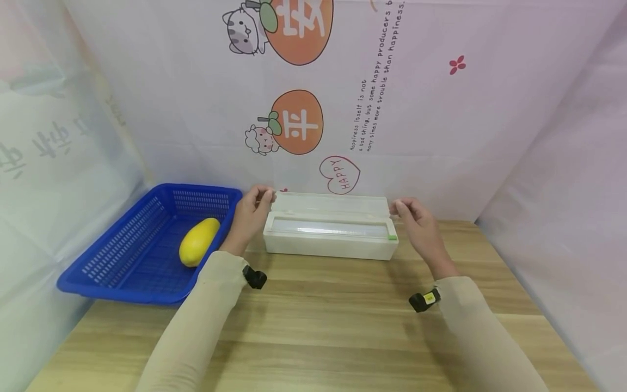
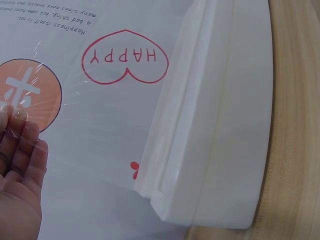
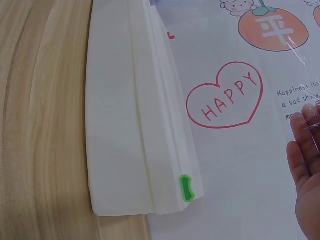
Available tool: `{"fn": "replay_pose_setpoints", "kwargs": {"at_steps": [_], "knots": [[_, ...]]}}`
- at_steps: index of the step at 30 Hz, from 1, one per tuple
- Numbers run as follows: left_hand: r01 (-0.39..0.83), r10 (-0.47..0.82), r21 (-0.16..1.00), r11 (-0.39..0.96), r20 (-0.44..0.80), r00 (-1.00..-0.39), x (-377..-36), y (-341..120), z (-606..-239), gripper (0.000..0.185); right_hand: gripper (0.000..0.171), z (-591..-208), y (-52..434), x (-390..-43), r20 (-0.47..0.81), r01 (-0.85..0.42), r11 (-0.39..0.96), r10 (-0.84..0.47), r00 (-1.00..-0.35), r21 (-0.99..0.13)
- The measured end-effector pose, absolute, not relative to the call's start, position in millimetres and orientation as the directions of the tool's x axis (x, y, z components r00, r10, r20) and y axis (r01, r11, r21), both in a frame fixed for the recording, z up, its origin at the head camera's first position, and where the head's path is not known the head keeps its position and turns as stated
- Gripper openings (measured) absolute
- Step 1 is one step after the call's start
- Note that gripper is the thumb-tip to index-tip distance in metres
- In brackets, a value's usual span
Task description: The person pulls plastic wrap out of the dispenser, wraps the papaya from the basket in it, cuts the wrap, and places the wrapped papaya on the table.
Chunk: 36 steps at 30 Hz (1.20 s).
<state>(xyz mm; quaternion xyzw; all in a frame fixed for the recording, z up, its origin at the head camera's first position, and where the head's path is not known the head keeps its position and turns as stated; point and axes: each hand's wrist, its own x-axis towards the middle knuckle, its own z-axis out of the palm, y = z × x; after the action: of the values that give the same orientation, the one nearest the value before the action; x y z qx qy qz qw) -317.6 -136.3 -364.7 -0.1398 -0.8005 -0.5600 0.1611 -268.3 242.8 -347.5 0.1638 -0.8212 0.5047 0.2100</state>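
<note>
A white cling-film dispenser box [image 1: 330, 242] [image 2: 225, 125] [image 3: 125, 125] lies across the back of the wooden table [image 1: 313, 316], with a green slider [image 1: 392, 237] [image 3: 186, 188] at its right end. My left hand [image 1: 264, 195] [image 2: 20, 165] is raised at the box's left end and my right hand [image 1: 398, 207] [image 3: 307, 165] at its right end. Each pinches an edge of the clear film [image 2: 35, 107] [image 3: 302, 55], which shows as crinkled glints at the fingertips. The sheet itself is hard to see in the head view.
A blue plastic basket [image 1: 122, 294] stands at the left of the table with a yellow mango [image 1: 198, 241] inside. Printed cloth walls [image 1: 392, 109] close in the back and both sides. Bare wood lies in front of the box.
</note>
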Motion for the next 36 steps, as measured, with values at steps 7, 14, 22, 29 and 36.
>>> {"fn": "replay_pose_setpoints", "kwargs": {"at_steps": [7, 14, 22, 29, 36], "knots": [[0.439, 0.023, 0.834, 0.334, 0.459, -0.888, -312, -134, -353, 0.033, 0.035, -334, 237, -257, 0.530, -0.496, 0.446, -0.056, -0.846, -0.745], [0.462, 0.019, 0.822, 0.332, 0.484, -0.875, -308, -133, -341, 0.029, 0.033, -324, 235, -254, 0.564, -0.526, 0.442, -0.052, -0.824, -0.727], [0.505, 0.024, 0.808, 0.304, 0.523, -0.852, -307, -133, -333, 0.029, 0.031, -317, 236, -255, 0.611, -0.568, 0.439, -0.054, -0.790, -0.696], [0.517, 0.006, 0.806, 0.287, 0.539, -0.842, -308, -133, -324, 0.029, 0.030, -310, 236, -255, 0.651, -0.605, 0.435, -0.055, -0.757, -0.667], [0.514, 0.009, 0.812, 0.277, 0.532, -0.846, -306, -134, -311, 0.031, 0.028, -300, 235, -255, 0.696, -0.650, 0.419, -0.058, -0.716, -0.634]]}}
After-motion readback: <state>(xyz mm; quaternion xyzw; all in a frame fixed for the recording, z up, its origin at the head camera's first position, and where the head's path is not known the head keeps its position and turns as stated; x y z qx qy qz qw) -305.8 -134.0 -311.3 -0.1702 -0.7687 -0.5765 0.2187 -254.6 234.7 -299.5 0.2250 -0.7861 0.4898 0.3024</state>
